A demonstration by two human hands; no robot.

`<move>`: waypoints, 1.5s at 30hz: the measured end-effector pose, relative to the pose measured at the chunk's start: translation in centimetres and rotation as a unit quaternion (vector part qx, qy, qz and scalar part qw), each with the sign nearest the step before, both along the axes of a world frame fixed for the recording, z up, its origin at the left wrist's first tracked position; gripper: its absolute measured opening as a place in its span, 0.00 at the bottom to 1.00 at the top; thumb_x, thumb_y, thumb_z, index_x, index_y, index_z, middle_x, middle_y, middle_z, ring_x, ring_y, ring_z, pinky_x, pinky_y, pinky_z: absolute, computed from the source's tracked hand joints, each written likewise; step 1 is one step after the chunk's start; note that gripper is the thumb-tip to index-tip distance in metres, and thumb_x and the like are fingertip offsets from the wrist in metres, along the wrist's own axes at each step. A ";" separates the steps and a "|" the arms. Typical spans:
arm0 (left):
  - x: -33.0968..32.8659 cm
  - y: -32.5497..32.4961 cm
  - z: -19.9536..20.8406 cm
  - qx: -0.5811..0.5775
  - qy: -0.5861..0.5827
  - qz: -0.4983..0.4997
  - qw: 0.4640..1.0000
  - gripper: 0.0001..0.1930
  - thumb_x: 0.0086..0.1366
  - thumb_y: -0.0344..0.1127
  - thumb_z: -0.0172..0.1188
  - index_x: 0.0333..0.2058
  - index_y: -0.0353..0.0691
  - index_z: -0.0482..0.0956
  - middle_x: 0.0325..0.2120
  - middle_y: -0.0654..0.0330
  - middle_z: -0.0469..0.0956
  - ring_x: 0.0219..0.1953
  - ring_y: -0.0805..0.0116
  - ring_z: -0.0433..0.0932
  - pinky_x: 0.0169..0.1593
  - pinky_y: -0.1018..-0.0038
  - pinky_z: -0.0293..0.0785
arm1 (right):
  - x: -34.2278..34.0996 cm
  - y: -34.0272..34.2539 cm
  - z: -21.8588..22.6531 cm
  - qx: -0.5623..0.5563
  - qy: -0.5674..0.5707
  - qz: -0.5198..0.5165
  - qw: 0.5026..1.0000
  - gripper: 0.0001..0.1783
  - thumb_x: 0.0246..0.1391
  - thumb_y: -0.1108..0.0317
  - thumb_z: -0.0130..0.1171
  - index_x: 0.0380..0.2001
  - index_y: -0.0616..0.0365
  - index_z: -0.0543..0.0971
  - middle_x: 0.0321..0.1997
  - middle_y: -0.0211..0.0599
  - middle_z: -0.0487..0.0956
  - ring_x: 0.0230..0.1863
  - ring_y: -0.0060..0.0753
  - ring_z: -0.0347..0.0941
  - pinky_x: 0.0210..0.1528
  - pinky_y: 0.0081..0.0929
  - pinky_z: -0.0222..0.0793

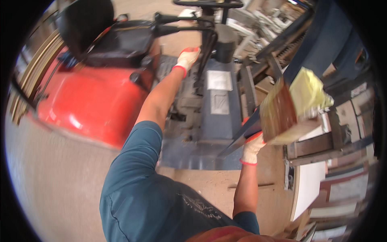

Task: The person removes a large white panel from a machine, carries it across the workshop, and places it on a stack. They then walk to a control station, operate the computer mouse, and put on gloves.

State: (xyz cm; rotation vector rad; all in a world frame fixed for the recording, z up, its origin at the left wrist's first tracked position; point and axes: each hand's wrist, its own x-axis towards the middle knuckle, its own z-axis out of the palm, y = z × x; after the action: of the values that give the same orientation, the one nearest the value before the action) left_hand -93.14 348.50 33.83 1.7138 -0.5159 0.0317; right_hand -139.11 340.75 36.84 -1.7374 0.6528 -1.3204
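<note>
I am beside a red forklift with a black seat. My left hand, in a white and orange work glove, reaches over the floor of the cab beside dark levers. Motion blur smears its fingers, so whether it grips anything does not show. My right hand, gloved the same way, is closed around a dark slanted post at the cab's right side. Just above that hand, a brown block-like object partly covered in yellowish wrapping sits against the post.
A black steering wheel is at the top. Two white label sheets lie on the dark cowl. Scrap boards pile up beyond. At right are stacked panels and a white board. A thin rod lies on the floor.
</note>
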 end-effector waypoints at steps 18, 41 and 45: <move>3.5 -8.8 -3.0 -0.225 0.236 -0.198 0.924 0.21 0.71 0.52 0.63 0.33 0.38 0.86 0.23 0.62 0.79 0.26 0.68 0.73 0.34 0.66 0.70 | 1.3 4.1 4.7 0.139 -0.014 -0.024 0.990 0.65 0.56 0.12 0.33 0.61 0.70 0.75 0.28 0.54 0.85 0.25 0.43 0.80 0.31 0.36 0.78; -76.2 135.2 -36.4 0.005 0.436 0.733 0.522 0.29 0.72 0.58 0.56 0.36 0.32 0.85 0.29 0.52 0.83 0.32 0.61 0.76 0.39 0.55 0.74 | 5.8 41.1 -8.8 -0.209 0.193 0.141 0.948 0.33 0.69 0.42 0.51 0.51 0.64 0.84 0.48 0.40 0.87 0.46 0.37 0.82 0.54 0.36 0.79; -84.4 145.0 -38.6 0.115 0.486 0.766 0.404 0.30 0.71 0.59 0.56 0.43 0.32 0.87 0.42 0.43 0.87 0.47 0.53 0.85 0.52 0.55 0.79 | 3.6 70.1 -25.1 -0.202 0.510 0.417 0.725 0.29 0.67 0.45 0.56 0.53 0.60 0.84 0.50 0.38 0.87 0.49 0.35 0.82 0.54 0.36 0.78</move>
State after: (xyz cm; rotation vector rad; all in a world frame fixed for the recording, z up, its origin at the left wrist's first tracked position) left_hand -177.52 493.53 -4.80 1.4931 2.1173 0.2578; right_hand -135.56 410.82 11.72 -2.6226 0.0198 0.2532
